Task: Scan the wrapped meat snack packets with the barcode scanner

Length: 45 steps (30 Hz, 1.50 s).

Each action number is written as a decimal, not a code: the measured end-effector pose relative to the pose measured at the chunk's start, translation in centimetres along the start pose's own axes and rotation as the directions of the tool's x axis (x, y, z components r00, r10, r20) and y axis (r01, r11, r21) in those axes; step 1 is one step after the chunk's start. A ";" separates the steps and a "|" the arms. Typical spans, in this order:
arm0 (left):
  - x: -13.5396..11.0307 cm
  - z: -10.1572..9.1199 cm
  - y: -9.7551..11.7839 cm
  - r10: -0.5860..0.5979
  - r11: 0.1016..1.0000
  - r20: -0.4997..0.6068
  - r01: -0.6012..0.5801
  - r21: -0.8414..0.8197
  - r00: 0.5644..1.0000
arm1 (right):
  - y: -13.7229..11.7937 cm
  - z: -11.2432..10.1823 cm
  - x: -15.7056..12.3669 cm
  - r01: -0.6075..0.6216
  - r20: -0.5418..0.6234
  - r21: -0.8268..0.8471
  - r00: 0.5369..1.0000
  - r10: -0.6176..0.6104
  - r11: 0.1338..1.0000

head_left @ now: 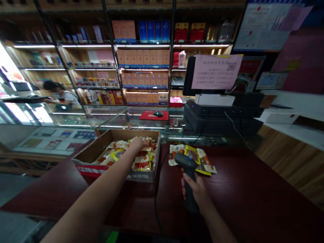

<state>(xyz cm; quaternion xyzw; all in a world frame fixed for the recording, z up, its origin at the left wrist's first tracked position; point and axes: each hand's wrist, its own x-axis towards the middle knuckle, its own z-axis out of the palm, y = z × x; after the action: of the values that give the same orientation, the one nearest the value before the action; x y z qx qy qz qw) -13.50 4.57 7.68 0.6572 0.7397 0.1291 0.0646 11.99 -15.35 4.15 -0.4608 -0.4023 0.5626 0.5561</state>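
My left hand (137,144) reaches into an open cardboard box (89,154) full of several snack packets (141,162); its fingers curl down among the packets, and what they grip is hidden. My right hand (196,191) is wrapped round the grip of a black barcode scanner (186,161), whose head points at a small pile of snack packets (199,158) lying on the dark red counter (248,199). The scanner's cable (156,189) runs back across the counter between the box and my right arm.
A black cash register (220,116) with a screen and a pink paper notice (216,71) stands behind the loose packets. A glass display counter (76,118) carries a red mouse pad with a mouse (157,114). Another person (59,92) sits far left. Stocked shelves (144,64) fill the back.
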 end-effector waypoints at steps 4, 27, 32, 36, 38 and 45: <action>0.0 -0.2 0.3 -0.076 0.994 0.011 0.077 -0.074 0.997 | 0.4 1.4 0.3 -0.028 0.014 -0.015 1.000 0.028 0.999; -8.0 -0.7 -3.3 -0.155 -0.022 0.105 0.103 -0.994 0.982 | -1.4 4.2 -0.7 -0.008 0.148 0.001 0.989 0.007 1.000; -7.8 -0.4 -3.5 -0.138 -0.021 0.091 0.089 -0.996 0.986 | -1.4 5.0 -0.5 0.029 0.140 -0.001 0.990 -0.029 1.000; -7.9 -0.3 -3.6 -0.160 0.020 0.085 0.089 -0.996 0.983 | -1.1 5.1 -0.3 0.041 0.147 0.003 0.988 -0.041 0.999; -7.9 -0.2 -3.7 -0.168 0.052 0.060 0.070 -0.996 0.984 | -1.0 5.1 -0.2 0.042 0.148 0.011 0.988 -0.044 0.999; -7.9 -0.5 -3.0 -0.198 -0.040 0.072 0.065 -0.997 0.978 | -1.0 4.7 -0.5 0.036 0.120 0.014 0.992 -0.038 0.999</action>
<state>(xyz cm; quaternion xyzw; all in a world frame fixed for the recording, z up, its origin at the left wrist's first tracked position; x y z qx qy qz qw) -15.54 -3.56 6.76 0.3317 0.4845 0.6424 0.4925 7.71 -15.49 6.37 -0.4153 -0.4401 0.5812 0.5441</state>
